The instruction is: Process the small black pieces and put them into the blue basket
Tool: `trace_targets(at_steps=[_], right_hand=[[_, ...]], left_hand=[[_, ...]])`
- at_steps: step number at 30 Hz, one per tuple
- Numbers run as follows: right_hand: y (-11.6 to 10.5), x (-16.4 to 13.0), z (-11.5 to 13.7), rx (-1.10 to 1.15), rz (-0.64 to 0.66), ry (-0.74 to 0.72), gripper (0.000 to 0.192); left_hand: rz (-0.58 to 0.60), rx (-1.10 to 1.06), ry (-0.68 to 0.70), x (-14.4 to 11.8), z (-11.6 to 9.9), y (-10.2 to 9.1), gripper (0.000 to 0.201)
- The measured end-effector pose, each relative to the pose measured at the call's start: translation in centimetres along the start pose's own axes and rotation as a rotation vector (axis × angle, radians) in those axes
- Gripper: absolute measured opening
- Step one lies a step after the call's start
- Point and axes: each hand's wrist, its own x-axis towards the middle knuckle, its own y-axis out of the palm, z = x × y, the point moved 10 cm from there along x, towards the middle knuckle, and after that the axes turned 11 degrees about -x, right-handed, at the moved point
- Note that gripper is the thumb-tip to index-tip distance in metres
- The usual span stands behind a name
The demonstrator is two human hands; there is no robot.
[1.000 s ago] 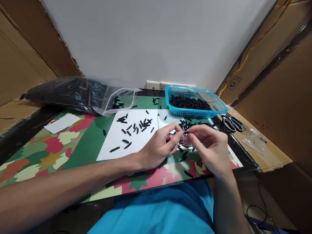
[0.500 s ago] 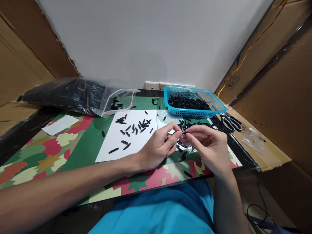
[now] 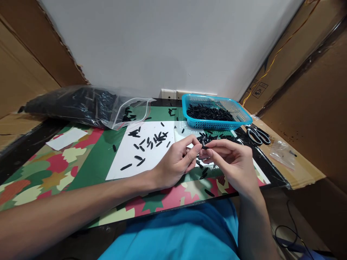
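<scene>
My left hand [image 3: 183, 157] and my right hand [image 3: 233, 159] meet over the right part of the table, thumbs and forefingers pinched together. Between their fingertips is a small, narrow black piece [image 3: 204, 147], gripped from both sides; its exact kind is too small to make out. Under and behind the fingers lies a pile of similar black pieces [image 3: 208, 138], partly hidden by my hands. To the left, several slim black pieces [image 3: 139, 158] are scattered on a white sheet [image 3: 119, 155]. A blue plastic basket [image 3: 217, 125] holding many more stands just beyond my hands.
A clear zip bag [image 3: 73, 108] full of black material lies at the back left, its mouth towards the middle. Scissors [image 3: 257, 135] and a small clear bag [image 3: 282, 154] lie at the right. A white paper piece [image 3: 67, 138] rests on the patterned left side. Cardboard walls flank the table.
Both hands stay almost in place, still pinching the small black piece. The fingertips have shifted only very slightly; the things on the table have not moved.
</scene>
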Motion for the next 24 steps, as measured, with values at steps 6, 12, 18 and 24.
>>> trace_targets(at_steps=[6,12,18,24], right_hand=[[-0.12,-0.08,0.38,0.002,-0.012,-0.022,0.011],[-0.49,-0.17,0.5,0.02,-0.059,-0.06,0.007],[-0.61,-0.12,0.48,-0.005,-0.072,-0.049,0.012],[-0.18,-0.11,0.44,0.017,-0.052,-0.037,0.013]], left_hand=[[-0.008,0.018,0.002,-0.16,-0.25,0.14,0.034],[0.011,-0.002,0.013,-0.23,-0.24,0.27,0.033],[0.015,-0.009,0.009,-0.27,0.03,0.27,0.032],[-0.018,-0.007,0.004,-0.39,0.02,0.09,0.033]])
